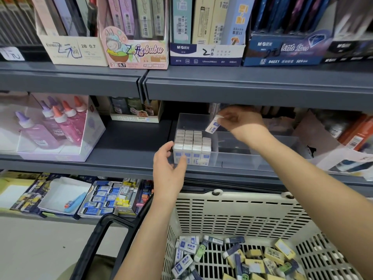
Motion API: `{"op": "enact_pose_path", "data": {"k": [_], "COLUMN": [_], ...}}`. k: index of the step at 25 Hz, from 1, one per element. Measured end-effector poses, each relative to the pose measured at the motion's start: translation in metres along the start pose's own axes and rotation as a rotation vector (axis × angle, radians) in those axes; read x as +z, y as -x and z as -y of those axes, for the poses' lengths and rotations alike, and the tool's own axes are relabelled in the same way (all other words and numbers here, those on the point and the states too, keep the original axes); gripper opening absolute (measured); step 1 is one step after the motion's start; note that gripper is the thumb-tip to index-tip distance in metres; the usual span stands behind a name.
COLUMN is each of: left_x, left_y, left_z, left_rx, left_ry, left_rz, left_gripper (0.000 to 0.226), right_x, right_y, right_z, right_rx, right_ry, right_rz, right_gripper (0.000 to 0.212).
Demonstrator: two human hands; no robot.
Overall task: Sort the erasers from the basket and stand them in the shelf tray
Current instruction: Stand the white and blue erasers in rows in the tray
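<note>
Above the clear plastic shelf tray, our right hand pinches a tilted white eraser with a blue sleeve. Our left hand hovers relaxed, holding nothing, beside the tray's standing erasers. Others lie in the beige slotted basket.

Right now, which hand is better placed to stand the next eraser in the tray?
The right hand: its fingers pinch an eraser just above the tray. The left hand is empty at the tray's front corner.
</note>
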State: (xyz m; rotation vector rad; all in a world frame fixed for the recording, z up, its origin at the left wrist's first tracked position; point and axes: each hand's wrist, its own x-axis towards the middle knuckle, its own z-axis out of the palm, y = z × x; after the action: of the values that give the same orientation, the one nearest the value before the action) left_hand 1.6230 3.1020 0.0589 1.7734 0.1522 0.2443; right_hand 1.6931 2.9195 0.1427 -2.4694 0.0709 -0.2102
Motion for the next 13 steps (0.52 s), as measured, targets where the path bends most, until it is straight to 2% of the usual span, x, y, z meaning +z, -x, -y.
{"op": "enact_pose_path", "data": {"k": [3, 8, 13], "left_x": [0.003, 0.002, 0.002], "left_y": [0.000, -0.001, 0.000], "left_z": [0.003, 0.004, 0.005], "left_rx": [-0.013, -0.010, -0.019], "left_ry": [-0.046, -0.079, -0.094], "left_rz": [0.086, 0.089, 0.108], "left_gripper": [0.047, 0.053, 0.063], "right_x": [0.014, 0.039, 0.042], "right_y": [-0.006, -0.006, -0.007], "right_z": [-0.004, -0.010, -0.011], "right_rx": [-0.015, -0.009, -0.021], "right_ry": [0.108, 0.148, 0.173], "right_rz": [0.083, 0.213, 0.252], "right_gripper": [0.016, 0.021, 0.026]}}
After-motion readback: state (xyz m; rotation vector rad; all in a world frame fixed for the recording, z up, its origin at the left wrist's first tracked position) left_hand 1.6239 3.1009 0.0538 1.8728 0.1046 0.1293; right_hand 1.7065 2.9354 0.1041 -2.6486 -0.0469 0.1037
